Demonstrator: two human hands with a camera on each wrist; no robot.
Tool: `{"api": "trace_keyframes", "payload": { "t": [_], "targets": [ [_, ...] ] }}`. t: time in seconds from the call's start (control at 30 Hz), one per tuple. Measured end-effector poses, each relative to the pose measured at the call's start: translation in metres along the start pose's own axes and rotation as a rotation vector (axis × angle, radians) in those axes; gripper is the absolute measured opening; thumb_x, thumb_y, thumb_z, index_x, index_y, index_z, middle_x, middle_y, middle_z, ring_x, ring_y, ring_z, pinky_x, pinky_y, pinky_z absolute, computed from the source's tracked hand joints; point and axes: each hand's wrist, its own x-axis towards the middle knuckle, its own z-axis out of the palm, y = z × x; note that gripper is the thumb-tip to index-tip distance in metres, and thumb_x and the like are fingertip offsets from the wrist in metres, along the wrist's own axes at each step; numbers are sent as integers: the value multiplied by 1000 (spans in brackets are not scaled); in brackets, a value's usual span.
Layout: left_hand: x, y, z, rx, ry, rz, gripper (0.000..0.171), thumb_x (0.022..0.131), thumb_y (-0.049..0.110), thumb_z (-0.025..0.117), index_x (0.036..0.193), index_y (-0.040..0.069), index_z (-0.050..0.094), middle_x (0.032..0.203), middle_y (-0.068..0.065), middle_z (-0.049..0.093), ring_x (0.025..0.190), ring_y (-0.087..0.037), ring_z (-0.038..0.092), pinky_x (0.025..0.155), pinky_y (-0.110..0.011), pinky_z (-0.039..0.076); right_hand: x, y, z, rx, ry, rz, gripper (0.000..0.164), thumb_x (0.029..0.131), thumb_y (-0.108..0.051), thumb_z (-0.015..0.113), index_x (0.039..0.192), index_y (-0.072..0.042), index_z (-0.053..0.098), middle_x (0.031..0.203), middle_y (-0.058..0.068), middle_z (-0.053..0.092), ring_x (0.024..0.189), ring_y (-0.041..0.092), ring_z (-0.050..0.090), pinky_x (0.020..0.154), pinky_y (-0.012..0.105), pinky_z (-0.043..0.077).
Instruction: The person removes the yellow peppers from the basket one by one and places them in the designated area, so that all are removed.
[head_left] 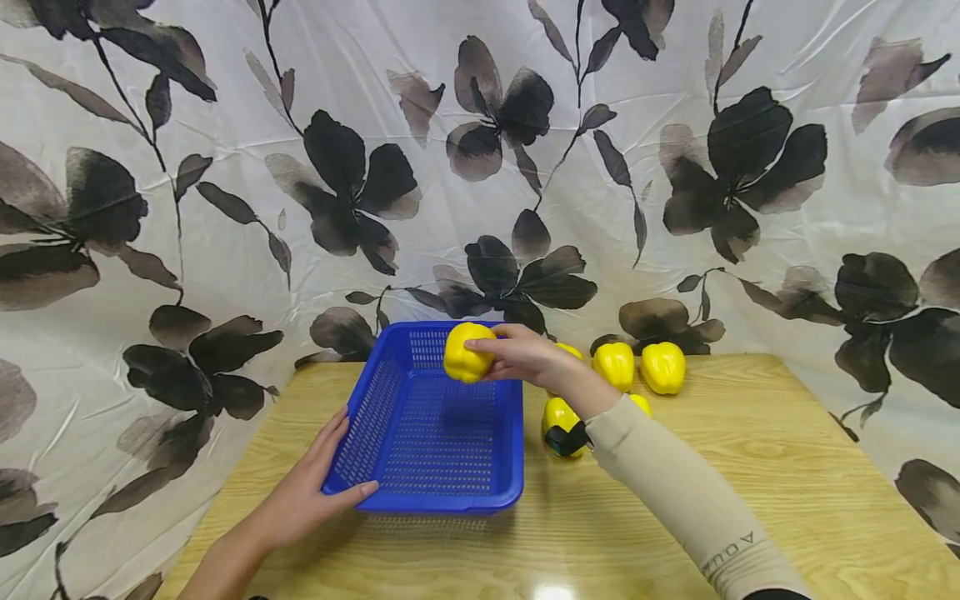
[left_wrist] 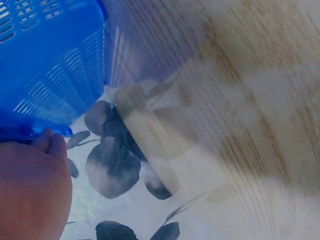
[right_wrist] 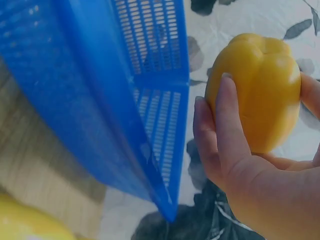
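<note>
A yellow bell pepper (head_left: 468, 353) is held above the far part of a blue plastic basket (head_left: 517, 467). My right hand (head_left: 525, 357) grips the pepper between thumb and fingers. In the right wrist view the fingers wrap around the pepper (right_wrist: 257, 90), beside the slotted basket wall (right_wrist: 150, 40). My left hand (head_left: 303, 492) holds the basket's near-left corner, thumb over the rim and fingers along the outer side. In the left wrist view, part of that hand (left_wrist: 32, 185) shows against the basket (left_wrist: 55, 85). No pepper shows on the basket's visible floor.
Several more yellow peppers stand on the wooden table (head_left: 750, 467) right of the basket, among them one at the back (head_left: 663, 367) and another beside it (head_left: 613, 365). My right forearm partly covers the group. A floral cloth (head_left: 600, 167) hangs behind the table.
</note>
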Motion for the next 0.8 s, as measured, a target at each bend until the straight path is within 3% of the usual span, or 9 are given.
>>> {"api": "trace_keyframes", "payload": {
  "t": [0.33, 0.57, 0.67, 0.8],
  "targets": [
    [0, 1, 0, -5, -4, -7, 104, 89, 47, 78, 163, 6, 18, 171, -11, 9, 150, -52, 21, 109, -75, 28, -25, 12, -27, -124, 4, -66, 56, 100, -21, 68, 143, 3, 44, 121, 23, 66, 98, 29, 72, 97, 48, 56],
    [0, 2, 0, -7, -2, 0, 103, 89, 47, 77, 163, 6, 18, 171, -12, 10, 149, -52, 22, 108, -75, 29, -43, 25, -41, -369, 51, -99, 71, 93, -35, 76, 151, -8, 44, 126, 17, 64, 101, 26, 68, 87, 37, 59],
    [0, 2, 0, -7, -2, 1, 103, 89, 46, 77, 163, 6, 18, 171, -12, 10, 149, -52, 22, 108, -75, 29, -50, 32, -45, -451, 41, -132, 74, 93, -35, 77, 152, -8, 43, 124, 17, 66, 99, 25, 67, 88, 40, 58],
    [0, 1, 0, -3, -2, -5, 103, 89, 47, 77, 164, 6, 18, 171, -12, 9, 149, -52, 22, 108, -76, 29, -55, 38, -50, -475, 17, -177, 66, 94, -34, 75, 149, -10, 47, 119, 13, 67, 100, 25, 64, 94, 48, 56]
  ]
}}
